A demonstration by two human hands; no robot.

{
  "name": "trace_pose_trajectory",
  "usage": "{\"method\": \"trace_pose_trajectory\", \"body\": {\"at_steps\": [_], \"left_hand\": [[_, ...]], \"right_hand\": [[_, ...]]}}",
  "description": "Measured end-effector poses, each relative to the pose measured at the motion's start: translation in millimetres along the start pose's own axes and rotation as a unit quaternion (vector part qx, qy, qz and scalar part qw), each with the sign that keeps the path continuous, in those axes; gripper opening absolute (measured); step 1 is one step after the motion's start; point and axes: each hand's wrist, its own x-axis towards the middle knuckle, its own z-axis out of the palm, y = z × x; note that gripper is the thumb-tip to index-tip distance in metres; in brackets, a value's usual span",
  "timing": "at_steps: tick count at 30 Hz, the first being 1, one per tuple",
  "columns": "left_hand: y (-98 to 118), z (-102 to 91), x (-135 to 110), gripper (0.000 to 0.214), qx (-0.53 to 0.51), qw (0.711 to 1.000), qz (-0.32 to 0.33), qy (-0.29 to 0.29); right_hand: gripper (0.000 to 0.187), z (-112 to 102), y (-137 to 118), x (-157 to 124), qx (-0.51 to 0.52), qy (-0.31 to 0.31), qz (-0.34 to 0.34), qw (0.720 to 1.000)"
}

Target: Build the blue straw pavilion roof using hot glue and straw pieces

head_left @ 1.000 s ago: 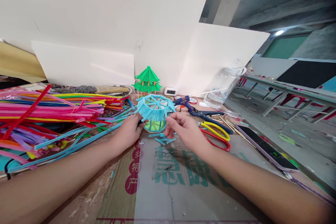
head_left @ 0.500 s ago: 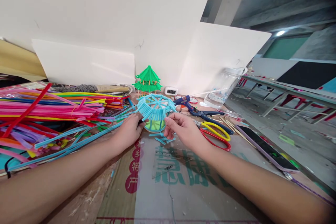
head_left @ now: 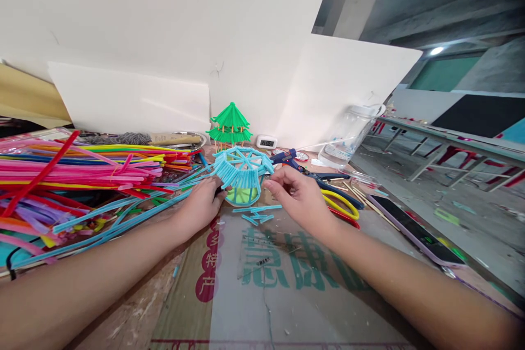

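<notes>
My left hand (head_left: 202, 203) is closed on the lower left edge of a light blue straw roof model (head_left: 241, 168), holding it just above the table. My right hand (head_left: 298, 192) hovers beside the model's right side with fingers spread apart and nothing in them. A green cup-like base (head_left: 241, 195) shows under the blue roof. Several short blue straw pieces (head_left: 257, 213) lie on the cardboard just below my right fingers. A finished green straw pavilion (head_left: 230, 124) stands behind.
A big pile of coloured straws (head_left: 77, 175) fills the left. A blue glue gun (head_left: 305, 170), yellow and red scissors (head_left: 342, 206), a phone (head_left: 410, 227), a clear jar (head_left: 348, 134) and a small clock (head_left: 266, 143) sit to the right. White boards (head_left: 164, 38) stand behind.
My right hand has lifted and moved right, opening its fingers; a blue straw piece it pinched now lies on the cardboard. My left hand and the blue roof have stayed put.
</notes>
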Motion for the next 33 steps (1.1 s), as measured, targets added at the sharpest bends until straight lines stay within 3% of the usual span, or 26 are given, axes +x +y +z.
{"method": "trace_pose_trajectory", "body": {"at_steps": [2,5,8,17,33], "left_hand": [[0,0.3,0,0.014,-0.005,1.0,0.002,-0.002],[1,-0.4,0,0.014,0.001,1.0,-0.005,-0.003],[3,-1.5,0,0.013,0.01,1.0,-0.006,0.001],[2,-0.7,1,0.012,-0.001,1.0,0.004,0.01],[2,-0.1,0,0.013,0.043,0.999,-0.014,0.002]], "right_hand": [[0.031,-7,-1,1,-0.099,-0.002,-0.095,0.991],[0.055,-12,-1,5,-0.219,-0.027,-0.174,0.96],[0.062,-12,2,8,-0.26,-0.043,-0.179,0.948],[0.048,-8,6,9,-0.245,-0.043,-0.196,0.949],[0.049,-2,5,8,-0.303,-0.02,-0.193,0.933]]}}
